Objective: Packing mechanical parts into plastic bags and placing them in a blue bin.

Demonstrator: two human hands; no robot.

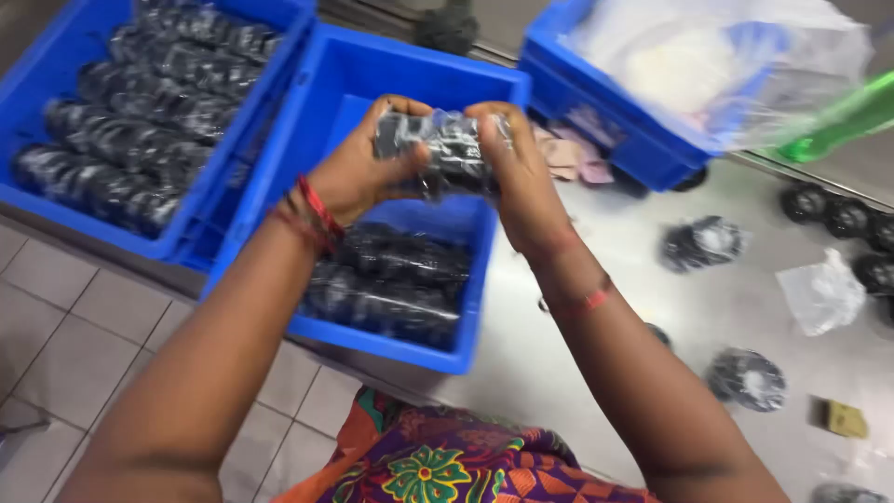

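Metal table (577, 345) fills the right and middle of the view, grey and shiny, with tiled floor (84, 345) showing at the lower left. Three blue crates sit along the table's far and left side. The left crate (37, 200) is packed with rows of black rings wrapped in clear plastic. The middle crate (345, 84) is about half full, with the same wrapped black bundles lying at its near end. The right crate (615, 140) holds a large crumpled clear plastic bag (717, 65), and a green bottle (838, 121) lies just beyond it at the picture's edge.

Both hands are raised over the middle crate, holding one wrapped pack of black rings (447, 149) between them. The left hand (358, 168), with red threads at the wrist, has its grip closed around the pack's left end, thumb on top. The right hand (517, 168) has its grip closed around the right end, fingers curled over the plastic. The pack hangs in the air above the crate's open far half, touching nothing but the hands.

Smaller things lie scattered on the table to the right: two wrapped ring bundles (703, 242) and (745, 377), a loose scrap of clear plastic (824, 293), bare black rings (824, 210) near the far edge, and a small brown card (843, 419).
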